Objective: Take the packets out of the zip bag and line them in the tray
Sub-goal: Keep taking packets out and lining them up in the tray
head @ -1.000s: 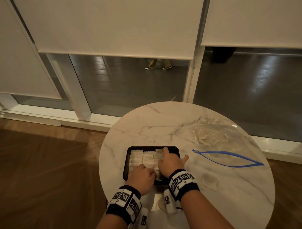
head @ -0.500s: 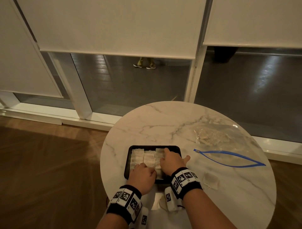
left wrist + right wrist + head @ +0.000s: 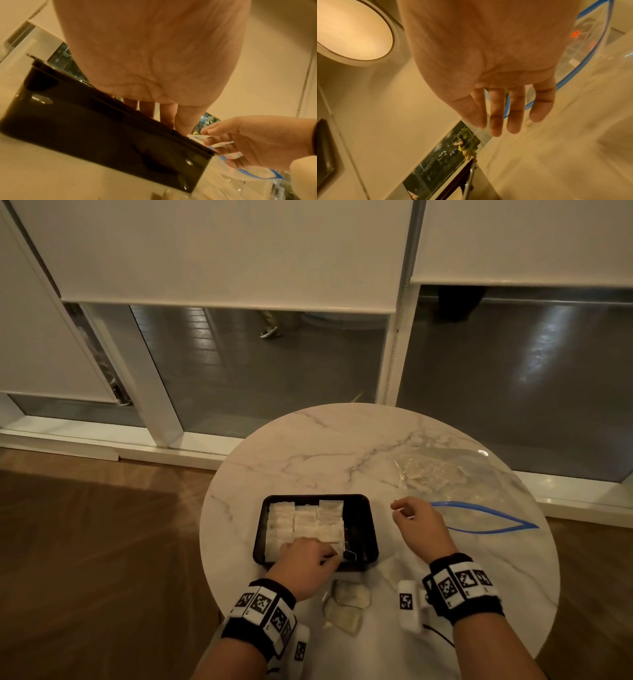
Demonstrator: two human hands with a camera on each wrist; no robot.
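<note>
Three columns of packets [image 3: 305, 523] fill the left part of my black tray [image 3: 371, 529] on the marble table [image 3: 308, 453]. My left hand [image 3: 303, 565] rests on the near packets, fingers curled; whether it pinches one I cannot tell. My right hand [image 3: 419, 523] hovers slack and empty beside the zip bag [image 3: 472, 474], which holds more packets.

A round marble table [image 3: 308, 453] carries a black tray [image 3: 371, 529], a clear zip bag [image 3: 479, 491] — and loose packets [image 3: 346, 604] near its front edge.
</note>
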